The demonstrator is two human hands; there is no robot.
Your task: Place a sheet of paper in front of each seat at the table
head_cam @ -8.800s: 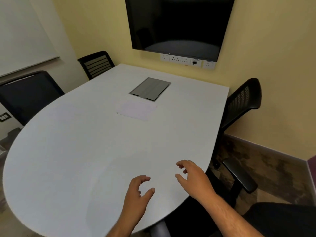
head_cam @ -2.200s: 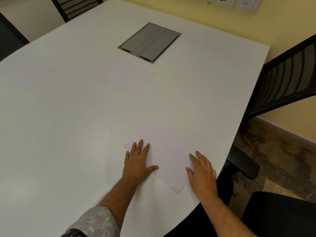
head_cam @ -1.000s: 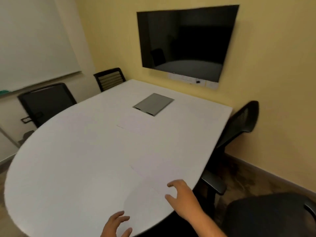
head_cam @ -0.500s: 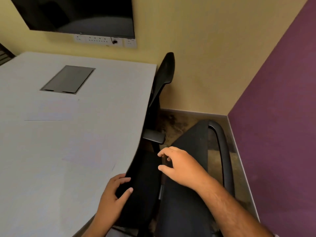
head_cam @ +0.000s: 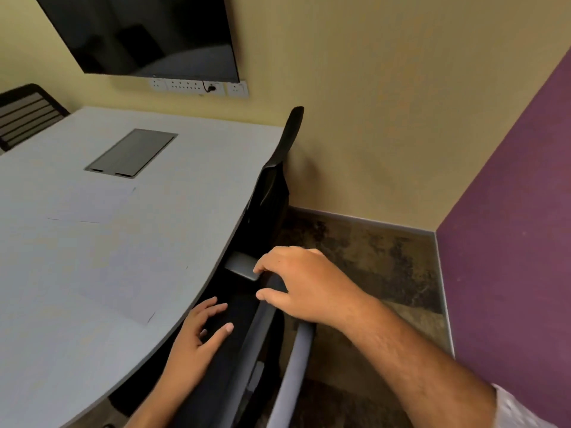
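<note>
A white sheet of paper (head_cam: 120, 291) lies on the white table (head_cam: 185, 196) near its right edge. A stack of white paper (head_cam: 92, 205) rests further in, just before the grey hatch. My left hand (head_cam: 200, 338) hovers beside the table edge over the near black chair (head_cam: 234, 359), fingers apart and holding nothing. My right hand (head_cam: 302, 282) hangs over that chair's top edge, fingers curled loosely and apart, with nothing in them. A second black chair (head_cam: 272, 186) is tucked against the table's right side.
A grey cable hatch (head_cam: 131, 153) is set in the table's middle. A black screen (head_cam: 145, 35) hangs on the yellow wall above a row of sockets (head_cam: 197, 87). Another black chair (head_cam: 26, 114) stands at the far left. A purple wall (head_cam: 519, 242) closes the right side.
Both hands left the sheet laid near the table edge. My view swung right toward the chairs, and both hands now hover over the near chair, the right one further forward.
</note>
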